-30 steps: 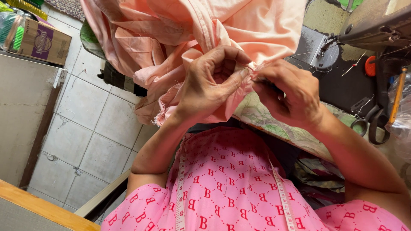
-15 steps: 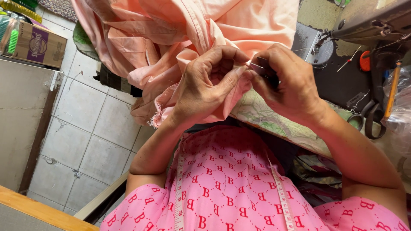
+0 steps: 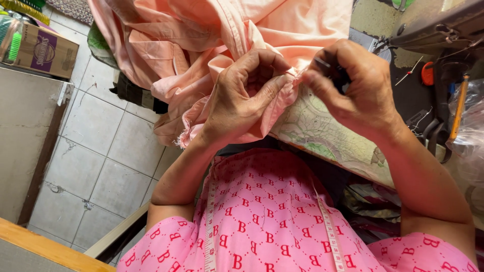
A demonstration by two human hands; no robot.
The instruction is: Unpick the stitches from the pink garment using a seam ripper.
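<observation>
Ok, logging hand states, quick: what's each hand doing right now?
Left hand: closed, pinching a fold of the peach fabric.
Right hand: closed on a small dark tool at the fabric's edge; what kind, cannot tell.

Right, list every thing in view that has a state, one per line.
Left hand: closed, pinching a fold of the peach fabric.
Right hand: fingers curled on a small dark tool, at the same fold.
Peach fabric: bunched, draped off the table edge.
Measuring tape: hanging around the person's neck.
Cardboard box: shut, sitting on a grey surface.
Scissors: lying on the table, whether open or shut I cannot tell.
</observation>
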